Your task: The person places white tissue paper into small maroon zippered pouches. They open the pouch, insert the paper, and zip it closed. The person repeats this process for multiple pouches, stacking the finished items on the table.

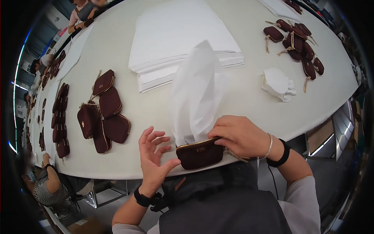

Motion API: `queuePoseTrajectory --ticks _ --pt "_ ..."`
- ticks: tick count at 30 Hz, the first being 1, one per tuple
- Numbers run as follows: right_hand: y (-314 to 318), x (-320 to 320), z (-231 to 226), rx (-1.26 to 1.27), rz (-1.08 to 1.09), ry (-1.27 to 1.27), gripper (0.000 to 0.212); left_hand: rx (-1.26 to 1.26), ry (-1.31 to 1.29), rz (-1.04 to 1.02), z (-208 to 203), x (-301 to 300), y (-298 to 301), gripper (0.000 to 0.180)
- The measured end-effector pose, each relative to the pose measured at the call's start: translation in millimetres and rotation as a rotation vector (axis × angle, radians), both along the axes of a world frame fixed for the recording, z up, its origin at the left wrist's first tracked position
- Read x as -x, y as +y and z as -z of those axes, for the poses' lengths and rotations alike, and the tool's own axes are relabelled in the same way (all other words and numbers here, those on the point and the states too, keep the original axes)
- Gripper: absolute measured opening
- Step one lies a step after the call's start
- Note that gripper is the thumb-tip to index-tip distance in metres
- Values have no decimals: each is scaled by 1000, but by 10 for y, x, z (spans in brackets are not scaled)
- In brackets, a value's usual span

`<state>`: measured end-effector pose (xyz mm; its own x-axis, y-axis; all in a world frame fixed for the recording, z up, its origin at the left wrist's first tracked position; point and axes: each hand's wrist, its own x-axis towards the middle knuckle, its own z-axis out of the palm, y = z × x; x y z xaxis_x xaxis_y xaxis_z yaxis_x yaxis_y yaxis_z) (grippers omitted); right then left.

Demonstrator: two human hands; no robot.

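Observation:
A small dark brown zip pouch (200,155) with a gold zip along its top edge stands at the table's near edge in front of me. White tissue paper (198,93) rises from behind its zip edge; whether its lower end is inside the pouch I cannot tell. My right hand (237,136) pinches the pouch's upper right corner, and a beige cord hangs under that hand. My left hand (156,156) is spread, its thumb at the pouch's left side and the other fingers raised apart.
A stack of white paper sheets (183,35) lies beyond the tissue. Brown pouches (110,102) cluster at left, with stacked rows (60,113) farther left. More pouches (298,41) lie far right, near a crumpled white paper piece (277,84). Other people sit along the left side.

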<state>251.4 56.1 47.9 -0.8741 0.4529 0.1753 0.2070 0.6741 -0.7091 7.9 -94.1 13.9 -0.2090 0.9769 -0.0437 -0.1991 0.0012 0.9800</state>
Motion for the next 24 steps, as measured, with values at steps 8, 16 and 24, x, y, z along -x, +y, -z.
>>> queuePoseTrajectory --ticks 8,16,24 --pt "-137 -103 178 432 -46 -9 15 32 570 224 95 -53 -95 27" --pt "-318 -286 149 703 -68 -213 20 88 574 283 80 -115 -179 19" --pt "-281 -316 350 492 -440 -238 42 -89 721 379 137 -30 -173 17"
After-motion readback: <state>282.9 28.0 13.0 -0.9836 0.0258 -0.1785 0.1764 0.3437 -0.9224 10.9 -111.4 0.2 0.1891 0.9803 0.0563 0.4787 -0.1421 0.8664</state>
